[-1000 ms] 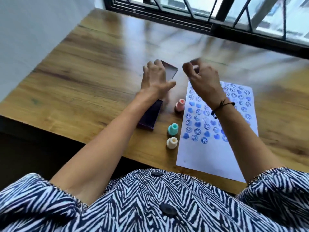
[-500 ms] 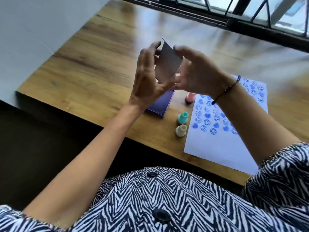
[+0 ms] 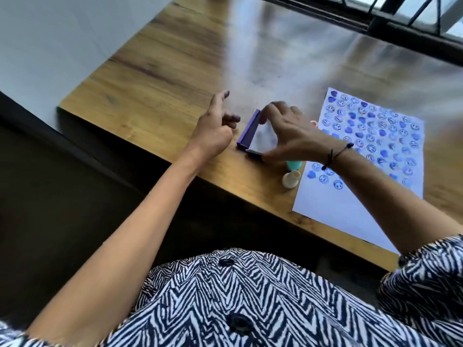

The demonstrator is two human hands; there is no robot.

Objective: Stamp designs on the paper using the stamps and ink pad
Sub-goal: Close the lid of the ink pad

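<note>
Ink pad (image 3: pixel 249 131) sits on the wooden table (image 3: pixel 155 78), just left of the paper (image 3: pixel 355 201); I take the pad as landmark throughout; I judge it light, rigid plastic, thin-walled, best gripped by its long edges, with the inked face liable to smear whatever touches it. My right hand (image 3: pixel 295 136) arches over the pad, thumb at its near corner and fingertips at its far end, as if pinching something across it; motion blur hides whether a lid is under the palm, so I cannot tell exactly what it grips. My left hand (image 3: pixel 215 128) hovers just left of the pad, fingers loosely spread, holding nothing. Teal stamp (image 3: pixel 294 165) and cream stamp (image 3: pixel 290 179) stand near-right of the pad, beside the paper's edge; paper mostly covered in blue prints.
</note>
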